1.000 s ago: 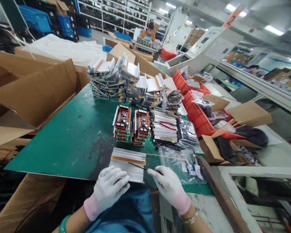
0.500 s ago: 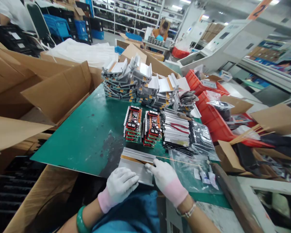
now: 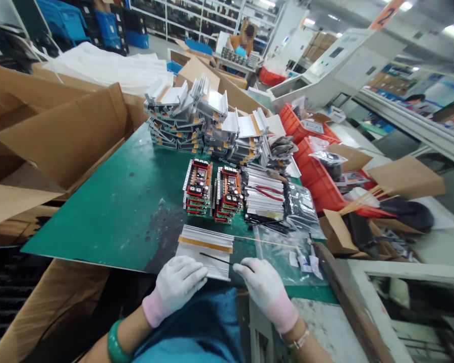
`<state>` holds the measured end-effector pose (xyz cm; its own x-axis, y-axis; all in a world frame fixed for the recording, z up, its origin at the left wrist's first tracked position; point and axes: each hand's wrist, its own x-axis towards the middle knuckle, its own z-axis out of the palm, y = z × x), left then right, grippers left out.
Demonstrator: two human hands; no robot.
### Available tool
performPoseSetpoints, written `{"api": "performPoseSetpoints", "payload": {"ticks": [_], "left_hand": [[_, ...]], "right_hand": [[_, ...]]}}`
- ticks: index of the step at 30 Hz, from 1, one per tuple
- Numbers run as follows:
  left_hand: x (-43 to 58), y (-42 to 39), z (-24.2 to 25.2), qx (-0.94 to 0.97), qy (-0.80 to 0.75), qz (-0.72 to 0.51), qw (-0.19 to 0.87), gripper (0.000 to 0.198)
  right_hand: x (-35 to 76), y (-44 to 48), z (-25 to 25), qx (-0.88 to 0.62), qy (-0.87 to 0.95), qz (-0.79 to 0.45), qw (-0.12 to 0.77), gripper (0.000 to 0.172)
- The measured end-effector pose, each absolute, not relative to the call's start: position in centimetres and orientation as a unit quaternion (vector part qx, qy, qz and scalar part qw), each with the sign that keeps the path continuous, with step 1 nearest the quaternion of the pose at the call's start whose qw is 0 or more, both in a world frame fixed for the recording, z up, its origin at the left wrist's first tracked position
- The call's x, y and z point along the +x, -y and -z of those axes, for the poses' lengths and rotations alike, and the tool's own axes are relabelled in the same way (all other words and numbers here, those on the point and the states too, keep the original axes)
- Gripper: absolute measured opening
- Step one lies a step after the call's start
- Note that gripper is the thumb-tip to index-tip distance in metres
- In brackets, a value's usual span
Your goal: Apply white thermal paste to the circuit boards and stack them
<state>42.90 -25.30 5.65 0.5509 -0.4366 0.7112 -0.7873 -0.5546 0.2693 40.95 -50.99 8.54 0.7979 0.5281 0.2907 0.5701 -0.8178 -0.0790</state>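
An aluminium profile (image 3: 208, 241) with an orange-brown strip along it lies at the front edge of the green table. My left hand (image 3: 179, 282), in a white glove with a pink cuff, rests on its lower left part, fingers together. Pinched in my right hand (image 3: 259, 285) is a thin black stick (image 3: 215, 258), which reaches left over the profile's bare face. Behind the profile stand two stacks of circuit boards, a left stack (image 3: 199, 186) and a right stack (image 3: 229, 191).
Piled profiles (image 3: 185, 116) stand at the back of the green table (image 3: 109, 201). Right of the boards lie metal strips with red-handled pliers (image 3: 268, 193) and plastic bags. Red bins (image 3: 318, 176) are further right, open cardboard boxes (image 3: 71, 136) left. A person sits in the background.
The black stick now shows clear of the orange-brown strip, lower over the profile's face. My right hand has moved slightly down relative to the profile. The whole view has shifted.
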Motion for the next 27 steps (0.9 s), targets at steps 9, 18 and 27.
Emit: {"api": "performPoseSetpoints", "payload": {"ticks": [9,18,27], "left_hand": [[43.4,25.5,-5.9,0.823,0.373,-0.307,0.299,0.009],[43.4,25.4,-5.8,0.827,0.374,-0.307,0.287,0.006],[43.5,25.4,-5.8,0.830,0.375,-0.296,0.287,0.006]], "right_hand": [[36.7,56.9,-8.2,-0.960,0.172,0.172,0.140,0.031],[36.5,56.8,-7.7,-0.963,0.174,0.156,0.137,0.028],[37.7,56.8,-7.3,-0.959,0.204,0.123,0.154,0.023]]}}
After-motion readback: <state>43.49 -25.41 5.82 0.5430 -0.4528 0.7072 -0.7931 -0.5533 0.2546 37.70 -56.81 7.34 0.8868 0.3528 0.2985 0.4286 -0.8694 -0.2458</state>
